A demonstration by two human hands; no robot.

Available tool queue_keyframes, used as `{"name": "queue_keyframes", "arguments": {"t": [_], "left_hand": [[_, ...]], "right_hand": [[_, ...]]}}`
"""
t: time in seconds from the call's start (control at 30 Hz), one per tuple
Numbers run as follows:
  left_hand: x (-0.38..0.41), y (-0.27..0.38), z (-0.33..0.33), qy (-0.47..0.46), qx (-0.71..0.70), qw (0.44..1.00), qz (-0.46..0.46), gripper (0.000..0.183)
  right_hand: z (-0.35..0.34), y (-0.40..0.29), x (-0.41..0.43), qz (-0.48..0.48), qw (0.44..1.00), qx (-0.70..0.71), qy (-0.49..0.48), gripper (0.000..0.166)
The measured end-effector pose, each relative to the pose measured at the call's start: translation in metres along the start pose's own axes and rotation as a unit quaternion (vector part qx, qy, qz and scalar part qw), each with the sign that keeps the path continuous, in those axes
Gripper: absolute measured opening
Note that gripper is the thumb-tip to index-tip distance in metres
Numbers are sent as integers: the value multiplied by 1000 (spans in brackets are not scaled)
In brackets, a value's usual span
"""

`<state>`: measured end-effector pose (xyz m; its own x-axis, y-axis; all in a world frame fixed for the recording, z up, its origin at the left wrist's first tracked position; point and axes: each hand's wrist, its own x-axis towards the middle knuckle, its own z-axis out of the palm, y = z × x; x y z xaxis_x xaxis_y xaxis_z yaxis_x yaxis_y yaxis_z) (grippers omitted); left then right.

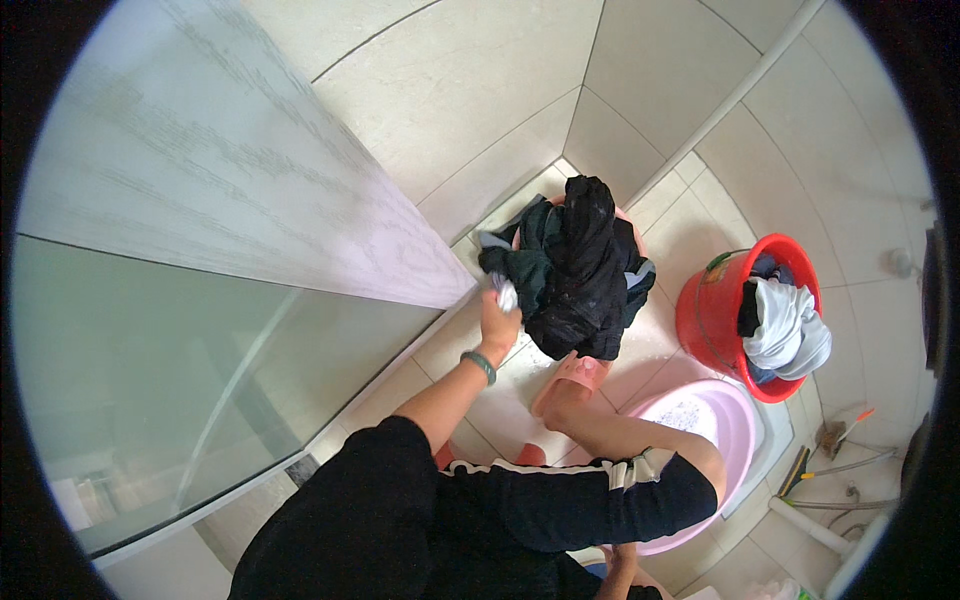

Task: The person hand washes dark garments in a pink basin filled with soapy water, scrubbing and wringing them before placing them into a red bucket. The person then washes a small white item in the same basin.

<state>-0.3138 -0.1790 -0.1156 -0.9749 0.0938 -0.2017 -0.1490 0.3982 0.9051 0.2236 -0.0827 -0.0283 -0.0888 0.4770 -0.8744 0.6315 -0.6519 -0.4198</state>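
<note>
My left hand (501, 321), with a green bangle at its wrist, grips a small whitish object (507, 297), blurred, beside the left edge of a heap of wet-looking black and dark green clothes (581, 277). The heap covers most of a pink container (637, 236) on the floor. Low in the view, my right hand (621, 559) shows only partly below my bent knee; its fingers are hidden. Near that knee is a pink basin (739, 431) with foamy water (686, 418) in it.
At the right stands a red bucket (701, 311) full of clothes, a white one (780, 326) on top. A glass panel (165, 360) and a pale panel (300, 172) flank the left. A squeegee or broom head (793, 472) and hoses lie lower right.
</note>
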Motion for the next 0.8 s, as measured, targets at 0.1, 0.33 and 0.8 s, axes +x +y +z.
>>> {"name": "queue_keyframes", "arguments": {"t": [0.1, 0.33, 0.8], "left_hand": [[-40, -45, -14, -77, 46, 996, -13, 42], [-14, -46, -3, -152, 268, 951, 18, 43], [-32, -93, -4, -248, 302, 916, 92, 40]], "right_hand": [[6, -3, 5, -2, 1000, -7, -10, 45], [3, 3, 0, 3, 1000, -3, 2, 44], [15, 2, -1, -26, 1000, -2, 11, 42]]}}
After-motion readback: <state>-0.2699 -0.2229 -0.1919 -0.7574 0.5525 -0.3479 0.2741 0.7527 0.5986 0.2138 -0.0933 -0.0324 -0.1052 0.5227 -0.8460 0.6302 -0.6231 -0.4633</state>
